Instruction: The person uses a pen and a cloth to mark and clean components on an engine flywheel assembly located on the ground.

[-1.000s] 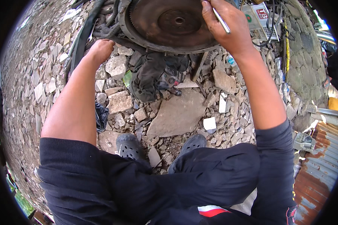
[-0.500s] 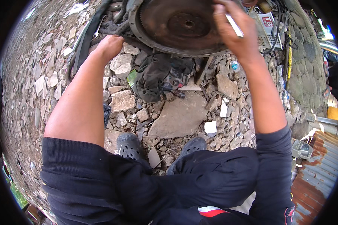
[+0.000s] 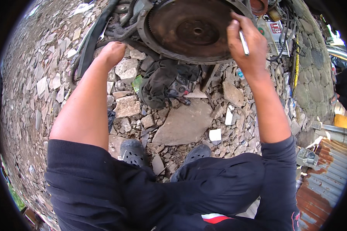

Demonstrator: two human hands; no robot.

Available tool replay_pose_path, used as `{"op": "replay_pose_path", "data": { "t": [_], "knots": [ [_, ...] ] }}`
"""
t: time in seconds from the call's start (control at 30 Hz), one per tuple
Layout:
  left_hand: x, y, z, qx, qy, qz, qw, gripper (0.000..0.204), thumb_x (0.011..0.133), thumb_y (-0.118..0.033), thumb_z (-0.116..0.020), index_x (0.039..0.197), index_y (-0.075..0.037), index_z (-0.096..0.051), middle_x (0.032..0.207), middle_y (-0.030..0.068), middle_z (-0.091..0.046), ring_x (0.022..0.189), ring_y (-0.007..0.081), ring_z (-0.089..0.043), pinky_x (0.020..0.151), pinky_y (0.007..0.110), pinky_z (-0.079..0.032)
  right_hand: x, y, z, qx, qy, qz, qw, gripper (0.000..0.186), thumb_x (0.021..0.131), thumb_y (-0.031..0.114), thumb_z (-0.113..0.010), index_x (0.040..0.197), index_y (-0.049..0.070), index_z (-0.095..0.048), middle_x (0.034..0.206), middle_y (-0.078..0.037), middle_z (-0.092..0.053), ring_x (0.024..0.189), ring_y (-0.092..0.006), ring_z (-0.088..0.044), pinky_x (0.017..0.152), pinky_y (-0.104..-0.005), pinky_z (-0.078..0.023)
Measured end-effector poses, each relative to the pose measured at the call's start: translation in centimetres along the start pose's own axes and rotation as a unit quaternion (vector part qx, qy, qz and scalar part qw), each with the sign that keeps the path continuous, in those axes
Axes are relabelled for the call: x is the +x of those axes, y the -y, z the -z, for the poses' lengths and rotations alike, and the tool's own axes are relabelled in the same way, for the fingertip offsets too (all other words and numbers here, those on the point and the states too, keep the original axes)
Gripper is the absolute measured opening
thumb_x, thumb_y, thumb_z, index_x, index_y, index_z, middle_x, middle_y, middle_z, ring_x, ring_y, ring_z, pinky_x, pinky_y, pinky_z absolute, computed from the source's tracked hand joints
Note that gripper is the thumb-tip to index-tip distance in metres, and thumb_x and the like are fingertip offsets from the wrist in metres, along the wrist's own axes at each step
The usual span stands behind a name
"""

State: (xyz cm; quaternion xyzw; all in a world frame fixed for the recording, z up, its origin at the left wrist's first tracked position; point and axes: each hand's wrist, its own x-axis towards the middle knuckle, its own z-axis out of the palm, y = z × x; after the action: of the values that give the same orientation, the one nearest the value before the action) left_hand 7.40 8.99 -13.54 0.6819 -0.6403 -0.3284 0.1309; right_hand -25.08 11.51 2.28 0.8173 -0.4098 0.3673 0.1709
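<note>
A rusty brown flywheel [image 3: 167,34] with a toothed rim and a holed centre sits inside a grey metal housing [image 3: 164,52] at the top. My right hand [image 3: 248,44] is over the disc's right side, closed on a slim white stick [image 3: 244,42]. The stick's far end is covered by my fingers. To the left of the housing, my left hand [image 3: 113,53] is curled closed beside dark hoses [image 3: 123,32]. Its fingertips face away, and anything inside them is hidden. A dark cloth [image 3: 158,82] lies in a heap below the housing.
Broken stone and tile cover the ground around my shoes [image 3: 134,152]. A large flat slab [image 3: 185,121] lies ahead of them. A metal prop [image 3: 209,77] stands under the housing. On the right are a printed white box [image 3: 275,34], a stone wall [image 3: 314,65] and rusty corrugated sheeting [image 3: 324,184].
My right hand has shifted slightly right and down, and is less blurred. The flywheel sits a little lower in view. My left hand stays beside the hoses, slightly lower.
</note>
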Motion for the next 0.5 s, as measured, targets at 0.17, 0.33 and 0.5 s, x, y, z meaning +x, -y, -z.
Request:
{"op": "replay_pose_path", "data": {
  "t": [0.17,0.33,0.5],
  "knots": [
    [2.6,5.2,-1.8,-0.003,0.058,-0.031,0.998,0.036,0.094,-0.022,-0.046,0.118,-0.001,-0.061,0.112,0.0156,-0.066,0.099,0.0233,-0.063,0.082,0.034,-0.05,0.4,1.0,-1.6,0.057,0.015,0.013,0.998,0.02,0.09,0.013,-0.056,0.102,-0.002,-0.063,0.092,-0.018,-0.068,0.081,-0.0334,-0.068,0.07,-0.0387,-0.055],
    [2.8,7.1,-1.4,-0.013,0.021,0.0,1.0,0.031,0.093,-0.02,-0.049,0.114,-0.002,-0.063,0.112,0.0168,-0.066,0.103,0.0287,-0.063,0.085,0.037,-0.051,-0.8,-0.8,1.4,0.034,0.031,-0.06,0.997,0.018,0.09,0.012,-0.056,0.101,0.0,-0.063,0.084,-0.018,-0.068,0.077,-0.0334,-0.069,0.067,-0.0398,-0.055],
    [-1.4,0.1,-0.7,-0.216,0.05,0.145,0.964,0.036,0.098,-0.024,-0.044,0.121,-0.002,-0.061,0.114,0.0124,-0.066,0.101,0.0224,-0.064,0.082,0.032,-0.052,-1.8,-2.6,1.5,0.043,0.05,-0.056,0.996,0.019,0.089,0.01,-0.057,0.104,-0.001,-0.062,0.094,-0.02,-0.067,0.084,-0.0332,-0.068,0.073,-0.0399,-0.054]
  ]
}}
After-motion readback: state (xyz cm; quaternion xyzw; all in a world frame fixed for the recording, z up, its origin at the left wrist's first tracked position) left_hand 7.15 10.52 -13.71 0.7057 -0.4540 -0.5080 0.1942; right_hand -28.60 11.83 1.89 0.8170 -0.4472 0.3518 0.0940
